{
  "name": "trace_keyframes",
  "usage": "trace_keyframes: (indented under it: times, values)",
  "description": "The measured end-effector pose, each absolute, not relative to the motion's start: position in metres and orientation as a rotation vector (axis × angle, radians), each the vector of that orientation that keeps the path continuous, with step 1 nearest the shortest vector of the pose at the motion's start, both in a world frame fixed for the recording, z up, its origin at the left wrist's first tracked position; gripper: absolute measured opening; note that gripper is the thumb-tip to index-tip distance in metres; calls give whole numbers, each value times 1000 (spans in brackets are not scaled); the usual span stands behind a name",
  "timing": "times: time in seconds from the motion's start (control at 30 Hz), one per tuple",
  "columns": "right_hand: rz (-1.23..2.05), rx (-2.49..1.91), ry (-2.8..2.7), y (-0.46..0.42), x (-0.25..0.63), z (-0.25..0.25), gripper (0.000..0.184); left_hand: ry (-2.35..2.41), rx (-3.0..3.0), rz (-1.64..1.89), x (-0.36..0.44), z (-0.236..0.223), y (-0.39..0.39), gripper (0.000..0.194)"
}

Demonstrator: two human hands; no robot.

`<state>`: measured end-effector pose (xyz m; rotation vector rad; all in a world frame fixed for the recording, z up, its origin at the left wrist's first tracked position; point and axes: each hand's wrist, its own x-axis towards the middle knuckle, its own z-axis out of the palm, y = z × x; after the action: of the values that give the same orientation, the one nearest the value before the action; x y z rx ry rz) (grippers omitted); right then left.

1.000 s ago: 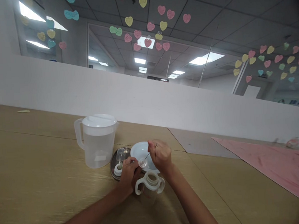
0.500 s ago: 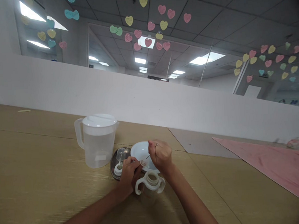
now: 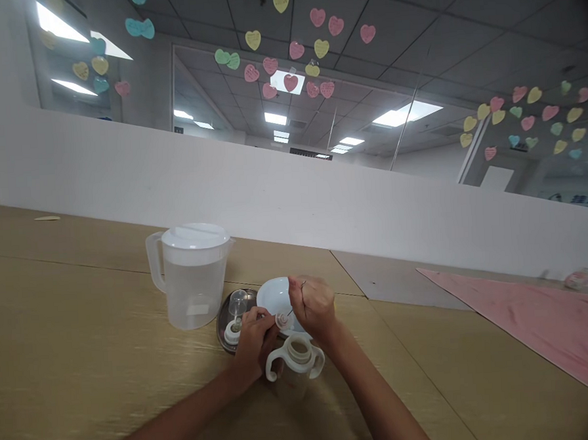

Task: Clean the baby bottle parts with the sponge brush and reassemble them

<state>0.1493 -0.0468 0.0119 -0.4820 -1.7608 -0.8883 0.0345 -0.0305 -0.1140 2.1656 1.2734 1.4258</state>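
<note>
My left hand [image 3: 253, 340] pinches a small whitish ridged round piece [image 3: 282, 321], perhaps a bottle part. My right hand [image 3: 314, 307] is closed around a thin wire tool [image 3: 289, 311], whose shaft points down toward that piece; a small loop shows above the fist. Whether its tip is inside the piece I cannot tell. Just below the hands stands an uncapped baby bottle [image 3: 291, 378] with two white side handles. Behind them lies a white bowl [image 3: 273, 292], partly covered by my right hand. A metal tray [image 3: 222, 325] beside my left hand holds a clear dome cap [image 3: 238, 303] and a white ring [image 3: 231, 333].
A lidded plastic pitcher [image 3: 196, 277] of clear liquid stands left of the tray. On the right, a pink cloth [image 3: 530, 319] covers part of the table [image 3: 109, 361]. A white wall [image 3: 272, 182] with glass above borders the back.
My right hand has shifted slightly left and down toward the small piece, with the wire tool still in it. My left hand and the bottle stay in place.
</note>
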Motion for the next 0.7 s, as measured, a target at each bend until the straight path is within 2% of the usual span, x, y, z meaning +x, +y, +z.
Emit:
trace_keyframes:
  times: [0.27, 0.7]
  values:
    - [-821, -460, -1804, -44, 152, 11, 44, 1243, 2166, 1448, 33, -113, -31, 30]
    - [-869, -474, -1787, -46, 155, 12, 40, 1264, 2210, 1431, 33, -112, -32, 36]
